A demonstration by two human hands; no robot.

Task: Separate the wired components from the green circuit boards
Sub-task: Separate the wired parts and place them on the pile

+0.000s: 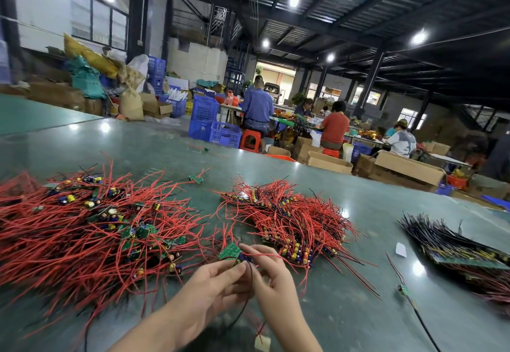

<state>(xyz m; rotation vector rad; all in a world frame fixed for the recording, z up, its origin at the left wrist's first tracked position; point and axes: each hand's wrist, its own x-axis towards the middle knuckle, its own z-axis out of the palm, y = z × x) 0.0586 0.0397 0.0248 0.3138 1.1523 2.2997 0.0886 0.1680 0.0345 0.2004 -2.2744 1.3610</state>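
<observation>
I am pinching a green circuit board (pixel 229 251) between my left hand (pixel 212 282) and right hand (pixel 271 274), just beside the big red-wire pile (pixel 91 227).

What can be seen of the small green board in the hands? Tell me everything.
The small green board is a flat, bare-looking piece held tilted above the table, between two heaps of red-wired parts. It joins a second piece with blue and yellow components, from which red and black wires trail. The left hand pinches that lower piece; the right hand holds it from the other side, fingertips by the board. Finer detail is blurred.
</observation>
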